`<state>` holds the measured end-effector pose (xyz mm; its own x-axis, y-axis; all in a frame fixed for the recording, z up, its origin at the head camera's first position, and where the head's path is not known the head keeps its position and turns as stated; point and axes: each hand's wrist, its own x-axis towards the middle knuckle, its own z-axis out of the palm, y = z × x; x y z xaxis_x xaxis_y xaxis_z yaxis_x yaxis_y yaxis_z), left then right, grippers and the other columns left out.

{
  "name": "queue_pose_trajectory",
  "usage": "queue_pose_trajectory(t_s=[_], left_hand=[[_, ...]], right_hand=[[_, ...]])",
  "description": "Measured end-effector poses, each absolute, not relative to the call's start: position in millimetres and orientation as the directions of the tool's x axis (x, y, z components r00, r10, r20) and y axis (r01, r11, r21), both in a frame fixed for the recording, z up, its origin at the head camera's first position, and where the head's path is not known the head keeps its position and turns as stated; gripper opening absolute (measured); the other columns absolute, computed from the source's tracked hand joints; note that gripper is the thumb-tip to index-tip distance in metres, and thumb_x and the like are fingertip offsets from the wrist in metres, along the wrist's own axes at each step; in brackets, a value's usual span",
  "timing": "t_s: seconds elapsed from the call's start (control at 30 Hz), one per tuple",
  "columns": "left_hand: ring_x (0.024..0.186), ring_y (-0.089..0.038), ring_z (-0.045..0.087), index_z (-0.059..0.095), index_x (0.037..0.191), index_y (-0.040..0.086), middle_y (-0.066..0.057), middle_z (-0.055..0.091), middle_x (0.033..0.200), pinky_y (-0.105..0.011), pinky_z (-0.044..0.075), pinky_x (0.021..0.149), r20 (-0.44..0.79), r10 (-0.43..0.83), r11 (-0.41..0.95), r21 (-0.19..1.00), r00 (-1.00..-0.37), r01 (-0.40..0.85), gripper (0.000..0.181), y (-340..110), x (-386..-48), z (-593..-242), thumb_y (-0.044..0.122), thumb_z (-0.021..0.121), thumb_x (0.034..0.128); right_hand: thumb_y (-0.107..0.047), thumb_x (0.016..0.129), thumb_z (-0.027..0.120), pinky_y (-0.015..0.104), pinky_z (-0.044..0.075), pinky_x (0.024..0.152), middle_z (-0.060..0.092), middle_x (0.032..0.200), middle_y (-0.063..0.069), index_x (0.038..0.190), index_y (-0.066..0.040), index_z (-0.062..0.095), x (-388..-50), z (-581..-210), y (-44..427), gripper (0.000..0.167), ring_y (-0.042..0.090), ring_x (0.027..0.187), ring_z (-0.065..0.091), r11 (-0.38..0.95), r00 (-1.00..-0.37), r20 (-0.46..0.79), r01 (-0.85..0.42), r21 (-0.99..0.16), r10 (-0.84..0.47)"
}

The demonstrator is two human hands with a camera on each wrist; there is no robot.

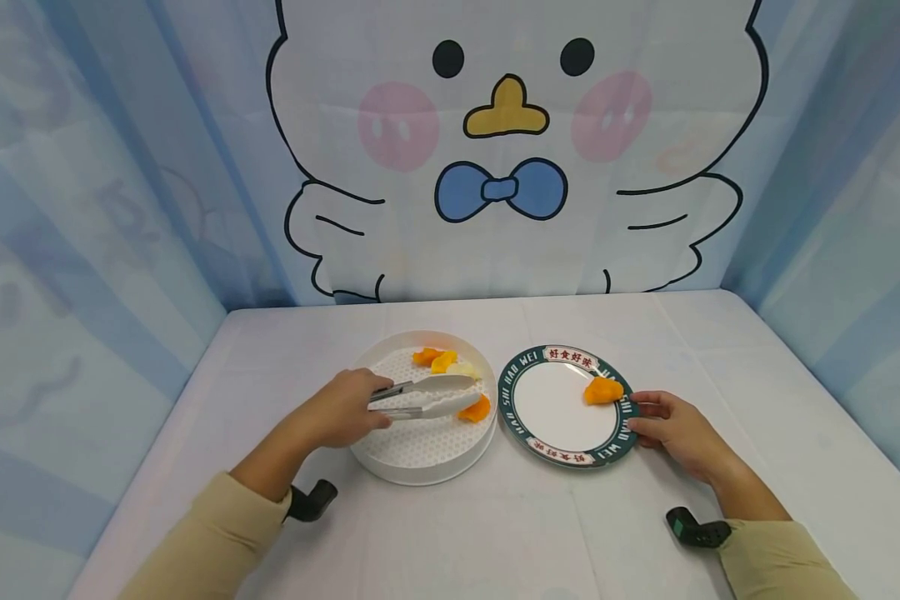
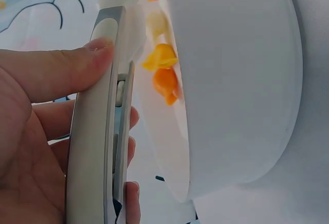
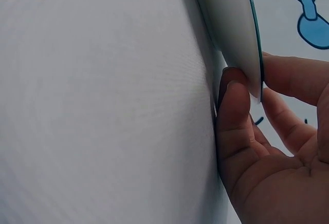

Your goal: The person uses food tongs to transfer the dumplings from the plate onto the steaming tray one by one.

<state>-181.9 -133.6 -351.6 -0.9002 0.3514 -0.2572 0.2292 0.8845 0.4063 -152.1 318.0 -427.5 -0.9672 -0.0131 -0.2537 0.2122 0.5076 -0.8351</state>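
Two bare hands sit well apart in the head view. Left of centre, the left hand (image 1: 345, 412) is clamped round tongs (image 1: 444, 406), thumb on one side, fingers curled round the other; the handles are shiny metal with a smooth pale inlay, the tips whitish, flat and paddle-shaped, with a gap between them. They reach over a round white steamer tray (image 1: 420, 475) with a smooth raised wall and a dotted base. Near the tray's upper edge cluster a folded orange piece (image 1: 424, 357), a crinkled yellow piece (image 1: 443, 362) and a pale yellow piece (image 1: 462, 370). A rounded orange piece (image 1: 477, 408) lies at the tray's right side, overlapped by the lower tip; whether they touch, I cannot tell.

Right of centre, just beside the tray, is a glossy round plate (image 1: 558, 408), white-centred, its green rim printed with lettering. A lumpy orange dumpling-shaped piece (image 1: 603, 391) rests at its upper right. The right hand (image 1: 671, 433) pinches the plate's right edge, fingers on both faces. Beneath spreads a faintly creased white tablecloth (image 1: 495, 542); a soft fabric backdrop (image 1: 510, 258) with a cartoon bird fills the top.
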Motion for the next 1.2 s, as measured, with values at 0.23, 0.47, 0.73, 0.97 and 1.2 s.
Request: queue_pose_trajectory(t_s=[0.23,0.47,0.73,0.97,1.2], left_hand=[[0.111,-0.029,0.053,0.055,0.142,0.003,-0.017,0.058,0.132,-0.046,0.047,0.094,-0.219,0.334,0.891,0.39,-0.917,0.232,0.058,-133,-182,-347,0.021,0.076,0.0905],[0.113,-0.029,0.053,0.054,0.143,0.004,-0.015,0.058,0.132,-0.045,0.048,0.092,-0.161,0.347,0.879,0.398,-0.924,0.261,0.06,-128,-183,-343,0.022,0.076,0.0906],[0.113,-0.027,0.052,0.055,0.143,0.008,-0.012,0.058,0.131,-0.043,0.049,0.094,-0.166,0.36,0.869,0.418,-0.918,0.265,0.06,-111,-183,-340,0.024,0.077,0.0903],[0.119,-0.028,0.051,0.057,0.141,0.007,-0.01,0.058,0.135,-0.045,0.044,0.102,-0.158,0.425,0.839,0.437,-0.891,0.323,0.056,-91,-188,-343,0.025,0.076,0.0909],[0.109,-0.023,0.055,0.059,0.138,0.004,-0.008,0.063,0.127,-0.04,0.045,0.1,-0.165,0.504,0.797,0.467,-0.848,0.383,0.053,-63,-196,-348,0.023,0.075,0.0914]], right_hand=[[-0.014,0.099,0.063,0.028,0.056,0.081,0.042,0.139,0.035,0.145,0.01,0.036,-152,-428,318,0.058,0.028,0.105,0.058,0.51,-0.967,-0.254,0.212,-0.833,-0.012],[-0.014,0.099,0.063,0.028,0.056,0.081,0.042,0.139,0.036,0.145,0.01,0.035,-153,-428,319,0.058,0.027,0.104,0.059,0.502,-0.967,-0.253,0.211,-0.839,-0.017],[-0.014,0.099,0.063,0.028,0.056,0.081,0.042,0.139,0.036,0.144,0.011,0.035,-152,-428,320,0.058,0.027,0.104,0.059,0.5,-0.968,-0.25,0.207,-0.841,-0.021],[-0.014,0.099,0.063,0.028,0.056,0.081,0.042,0.139,0.036,0.145,0.01,0.035,-153,-428,320,0.058,0.028,0.104,0.059,0.501,-0.968,-0.251,0.209,-0.84,-0.017],[-0.014,0.099,0.064,0.028,0.056,0.081,0.042,0.139,0.036,0.144,0.01,0.036,-153,-430,320,0.058,0.027,0.104,0.059,0.502,-0.968,-0.25,0.206,-0.84,-0.023]])
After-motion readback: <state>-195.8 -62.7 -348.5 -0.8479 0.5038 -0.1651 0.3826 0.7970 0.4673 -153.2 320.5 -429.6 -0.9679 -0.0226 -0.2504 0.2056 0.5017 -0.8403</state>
